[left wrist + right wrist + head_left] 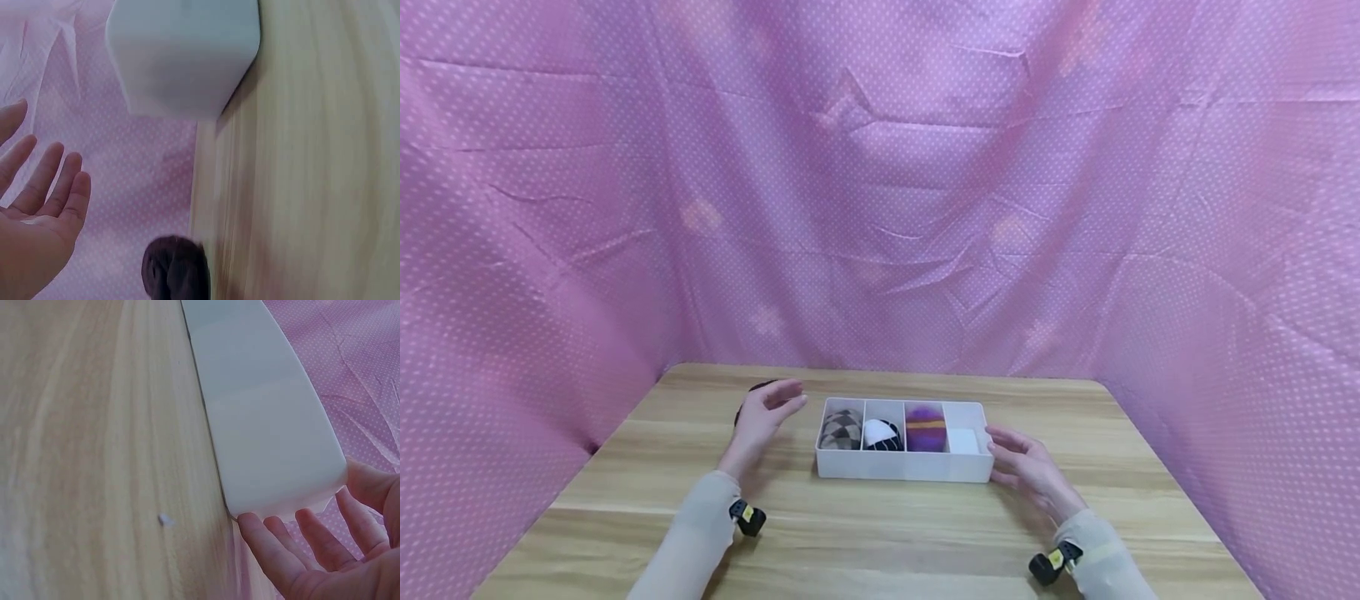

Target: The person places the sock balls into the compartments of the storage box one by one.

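Note:
A white box (pixel 904 467) with a row of compartments stands on the table. From left to right it holds a brown checkered rolled sock (pixel 841 430), a black and white rolled sock (pixel 882 434), a purple one with an orange stripe (pixel 927 429), and a low white piece (pixel 962 441). My right hand (pixel 1026 467) touches the box's right end, fingertips against the end wall and thumb by its corner. Left of the box, my left hand (pixel 766 417) is raised with nothing in it, fingers loosely extended. Beyond it lies a dark brown rolled bundle (pixel 175 267), mostly hidden in the head view.
The wooden table (pixel 880 542) ends at a pink dotted curtain (pixel 880 208) behind and at both sides. A tiny white scrap (pixel 165 519) lies on the wood near the box's right end. Black wrist cameras are strapped on both sleeves.

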A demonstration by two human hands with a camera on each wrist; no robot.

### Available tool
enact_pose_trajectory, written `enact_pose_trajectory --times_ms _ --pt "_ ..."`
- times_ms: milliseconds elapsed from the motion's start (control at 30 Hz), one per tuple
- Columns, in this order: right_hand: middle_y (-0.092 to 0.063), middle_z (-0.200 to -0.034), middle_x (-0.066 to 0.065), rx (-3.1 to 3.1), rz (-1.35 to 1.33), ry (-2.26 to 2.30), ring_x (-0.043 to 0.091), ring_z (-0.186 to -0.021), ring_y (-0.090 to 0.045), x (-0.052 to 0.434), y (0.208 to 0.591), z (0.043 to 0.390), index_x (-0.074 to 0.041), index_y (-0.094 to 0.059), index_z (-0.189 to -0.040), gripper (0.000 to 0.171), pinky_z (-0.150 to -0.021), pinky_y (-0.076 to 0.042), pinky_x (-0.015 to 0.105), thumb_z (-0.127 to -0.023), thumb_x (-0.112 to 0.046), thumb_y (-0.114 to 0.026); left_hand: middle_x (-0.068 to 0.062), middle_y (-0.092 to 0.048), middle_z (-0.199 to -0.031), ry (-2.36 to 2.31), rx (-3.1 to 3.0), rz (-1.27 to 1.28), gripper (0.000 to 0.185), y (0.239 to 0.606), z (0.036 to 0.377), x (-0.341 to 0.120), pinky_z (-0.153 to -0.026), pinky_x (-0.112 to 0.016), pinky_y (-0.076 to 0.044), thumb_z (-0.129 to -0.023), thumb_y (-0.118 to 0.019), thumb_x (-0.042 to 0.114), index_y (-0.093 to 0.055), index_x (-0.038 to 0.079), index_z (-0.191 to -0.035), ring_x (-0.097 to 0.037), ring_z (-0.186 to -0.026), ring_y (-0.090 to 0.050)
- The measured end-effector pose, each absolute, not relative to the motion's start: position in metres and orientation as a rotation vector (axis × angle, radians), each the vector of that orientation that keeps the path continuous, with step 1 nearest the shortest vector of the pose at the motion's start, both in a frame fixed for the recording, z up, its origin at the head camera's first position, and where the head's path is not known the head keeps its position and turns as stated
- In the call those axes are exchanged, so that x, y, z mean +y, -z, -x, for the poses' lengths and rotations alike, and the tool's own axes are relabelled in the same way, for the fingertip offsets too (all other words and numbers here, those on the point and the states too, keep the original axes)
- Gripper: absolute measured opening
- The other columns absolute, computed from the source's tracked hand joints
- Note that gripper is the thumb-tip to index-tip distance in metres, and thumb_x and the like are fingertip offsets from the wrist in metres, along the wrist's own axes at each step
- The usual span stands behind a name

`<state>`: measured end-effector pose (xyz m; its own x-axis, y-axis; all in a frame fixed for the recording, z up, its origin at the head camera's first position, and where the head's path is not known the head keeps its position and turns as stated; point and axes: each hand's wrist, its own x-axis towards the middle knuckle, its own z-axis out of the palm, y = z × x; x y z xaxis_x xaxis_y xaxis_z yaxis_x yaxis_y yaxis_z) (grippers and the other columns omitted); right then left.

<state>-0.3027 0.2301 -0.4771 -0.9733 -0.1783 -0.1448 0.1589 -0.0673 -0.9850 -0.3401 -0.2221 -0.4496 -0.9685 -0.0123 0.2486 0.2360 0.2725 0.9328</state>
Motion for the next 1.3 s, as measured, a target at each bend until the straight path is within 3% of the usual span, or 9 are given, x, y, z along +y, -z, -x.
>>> enact_pose_trajectory --times_ms 200,367,567,700,900,1000,1300 --pt "-0.038 -0.149 0.025 1.972 0.032 2.143 0.021 -0.113 -0.061 0.231 0.479 0.304 0.001 -0.035 -0.148 0.06 -0.102 -0.047 0.049 -0.096 -0.013 -0.061 -0.017 -0.064 -0.128 1.829 -2.277 0.124 0.045 0.446 0.347 -0.244 -0.085 -0.015 -0.05 -0.088 -0.074 0.024 -0.062 0.005 -0.127 0.001 -0.1 -0.063" --pt "-0.039 -0.147 0.025 1.966 0.025 2.145 0.019 -0.109 -0.062 0.231 0.479 0.303 0.002 -0.036 -0.148 0.06 -0.1 -0.05 0.046 -0.096 -0.012 -0.061 -0.021 -0.063 -0.128 1.831 -2.241 0.112 0.051 0.442 0.352 -0.261 -0.085 -0.012 -0.05 -0.085 -0.078 0.025 -0.061 0.002 -0.127 0.004 -0.095 -0.064" --pt "-0.037 -0.148 0.026 1.97 0.016 2.133 0.019 -0.109 -0.062 0.231 0.479 0.303 0.002 -0.036 -0.148 0.059 -0.099 -0.05 0.045 -0.096 -0.012 -0.061 -0.019 -0.063 -0.129 1.776 -2.28 0.083 0.053 0.443 0.355 -0.274 -0.085 -0.01 -0.048 -0.084 -0.078 0.029 -0.062 0.005 -0.128 0.004 -0.096 -0.064" --pt "-0.039 -0.148 0.026 1.974 0.012 2.133 0.019 -0.109 -0.062 0.231 0.48 0.304 0.001 -0.037 -0.148 0.058 -0.099 -0.051 0.045 -0.096 -0.011 -0.06 -0.019 -0.063 -0.13 1.754 -2.321 0.065 0.054 0.446 0.36 -0.28 -0.087 -0.011 -0.047 -0.083 -0.079 0.031 -0.062 0.005 -0.128 -0.009 -0.11 -0.063" --pt "-0.04 -0.147 0.025 1.974 0.013 2.14 0.02 -0.111 -0.062 0.232 0.478 0.304 0.001 -0.036 -0.148 0.057 -0.1 -0.05 0.046 -0.097 -0.01 -0.059 -0.018 -0.059 -0.136 1.685 -2.433 0.011 0.059 0.451 0.371 -0.287 -0.107 -0.036 -0.04 -0.083 -0.079 0.032 -0.059 0.004 -0.132 -0.034 -0.131 -0.047" --pt "-0.04 -0.147 0.025 1.972 0.018 2.149 0.021 -0.111 -0.062 0.232 0.476 0.304 0.002 -0.036 -0.148 0.058 -0.101 -0.049 0.047 -0.097 -0.011 -0.06 -0.017 -0.054 -0.142 1.701 -2.446 -0.025 0.06 0.454 0.378 -0.29 -0.112 -0.047 -0.034 -0.084 -0.078 0.028 -0.057 0.004 -0.135 -0.036 -0.135 -0.042" --pt "-0.039 -0.147 0.028 2.009 0.036 2.128 0.021 -0.11 -0.061 0.232 0.477 0.305 0.002 -0.037 -0.147 0.056 -0.098 -0.051 0.048 -0.097 -0.009 -0.059 -0.021 -0.044 -0.149 1.53 -2.611 0.03 0.056 0.469 0.392 -0.295 -0.115 -0.059 -0.024 -0.085 -0.078 0.024 -0.058 0.007 -0.135 -0.041 -0.141 -0.032"
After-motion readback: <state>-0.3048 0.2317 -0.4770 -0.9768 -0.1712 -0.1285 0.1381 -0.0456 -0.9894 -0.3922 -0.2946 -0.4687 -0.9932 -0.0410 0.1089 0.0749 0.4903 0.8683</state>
